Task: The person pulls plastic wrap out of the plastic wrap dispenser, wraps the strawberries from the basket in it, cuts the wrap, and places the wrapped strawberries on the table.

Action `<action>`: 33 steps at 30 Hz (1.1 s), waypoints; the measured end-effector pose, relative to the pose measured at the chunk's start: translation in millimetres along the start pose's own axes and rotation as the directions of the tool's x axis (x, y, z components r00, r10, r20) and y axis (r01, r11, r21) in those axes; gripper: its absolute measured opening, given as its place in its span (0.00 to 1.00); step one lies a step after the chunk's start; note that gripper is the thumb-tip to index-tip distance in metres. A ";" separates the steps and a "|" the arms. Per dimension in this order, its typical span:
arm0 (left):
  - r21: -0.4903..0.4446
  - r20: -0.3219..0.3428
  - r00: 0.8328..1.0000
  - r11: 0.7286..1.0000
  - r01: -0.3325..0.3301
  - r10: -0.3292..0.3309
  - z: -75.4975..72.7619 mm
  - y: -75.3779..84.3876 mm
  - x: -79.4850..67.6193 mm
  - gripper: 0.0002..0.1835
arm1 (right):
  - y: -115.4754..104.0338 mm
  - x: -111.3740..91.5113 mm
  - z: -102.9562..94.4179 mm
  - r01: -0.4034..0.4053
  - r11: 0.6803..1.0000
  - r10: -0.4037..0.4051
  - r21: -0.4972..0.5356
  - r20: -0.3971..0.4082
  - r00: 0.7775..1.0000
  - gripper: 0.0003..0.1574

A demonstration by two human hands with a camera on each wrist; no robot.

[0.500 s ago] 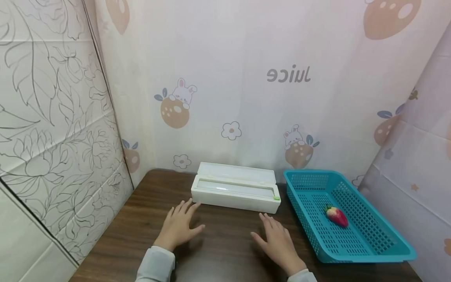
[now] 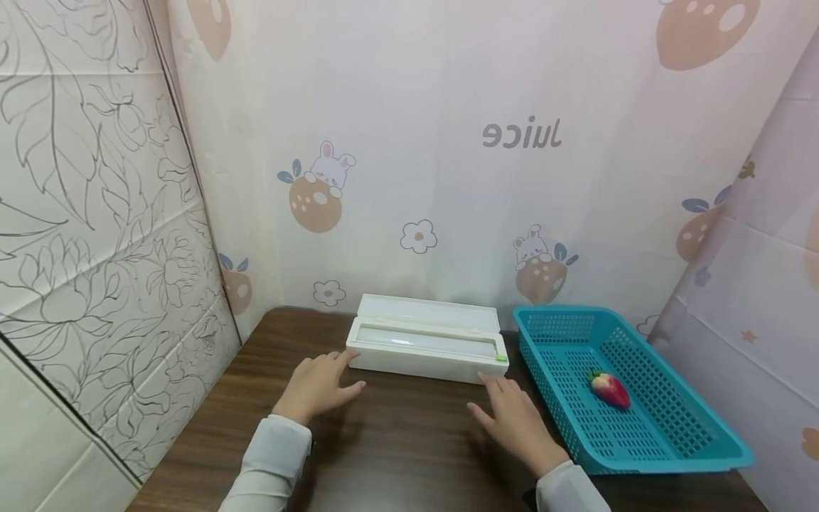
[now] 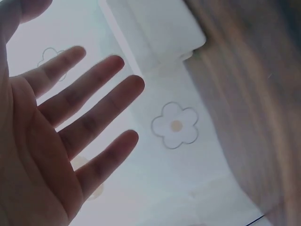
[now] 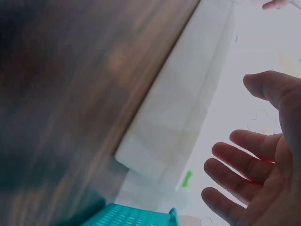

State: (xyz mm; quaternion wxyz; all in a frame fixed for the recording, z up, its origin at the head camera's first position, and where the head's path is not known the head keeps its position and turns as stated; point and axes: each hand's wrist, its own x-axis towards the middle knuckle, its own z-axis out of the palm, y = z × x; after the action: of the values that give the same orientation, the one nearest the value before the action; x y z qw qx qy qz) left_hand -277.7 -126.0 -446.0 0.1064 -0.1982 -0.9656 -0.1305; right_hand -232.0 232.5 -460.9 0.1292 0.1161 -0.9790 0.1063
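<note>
A long white plastic-wrap dispenser (image 2: 422, 363) lies at the back of the table, its lid (image 2: 429, 313) tipped back against the wall and a small green slider (image 2: 502, 358) at its right end. My left hand (image 2: 313, 387) is held with fingers straight and spread, fingertips right at the dispenser's front left corner in the head view. On the other side, my right hand (image 2: 517, 423) reaches with straight fingers, the tips overlapping the front right part of the dispenser. Both palms (image 3: 35, 155) (image 4: 277, 193) show bare in the wrist views.
Right of the dispenser stands a teal mesh basket (image 2: 640, 466) with a red and cream strawberry-like fruit (image 2: 609, 390) in it. A printed curtain (image 2: 448, 178) hangs behind the dark wooden table (image 2: 409, 441), and a flower-patterned panel (image 2: 96, 249) rises at the left.
Both hands have moved forward to the dispenser's front, the left also a little to the left and the right a little to the right. Dispenser and basket have stayed put.
</note>
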 end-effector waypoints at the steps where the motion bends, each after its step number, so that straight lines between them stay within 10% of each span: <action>1: 0.004 0.004 1.000 1.000 -0.007 0.007 -3.0 -1.2 3.1 0.32 | 1.9 1.2 -2.3 0.010 1.000 -0.010 -0.001 -0.009 1.000 0.40; 8: -0.012 0.041 0.998 0.999 -0.051 0.051 -19.1 -9.1 19.1 0.24 | 11.2 10.1 -21.4 0.028 1.000 -0.028 -0.004 -0.025 0.999 0.38; 16: -0.324 0.118 0.987 0.944 -0.063 0.107 -25.4 -21.5 34.7 0.16 | 19.7 25.9 -44.5 0.080 0.997 -0.080 -0.020 -0.009 0.997 0.39; 33: -0.329 0.143 0.970 0.934 -0.140 0.196 -24.8 -46.7 93.8 0.16 | 45.2 77.1 -39.1 0.088 0.983 -0.118 0.164 0.182 0.976 0.33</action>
State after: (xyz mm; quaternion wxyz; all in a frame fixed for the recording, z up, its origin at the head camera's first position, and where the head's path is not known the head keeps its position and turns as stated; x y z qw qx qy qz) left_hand -377.4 -141.4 -408.3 -0.0006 -0.3055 -0.9171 -0.2562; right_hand -307.1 269.3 -410.6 0.0305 0.1862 -0.9684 0.1633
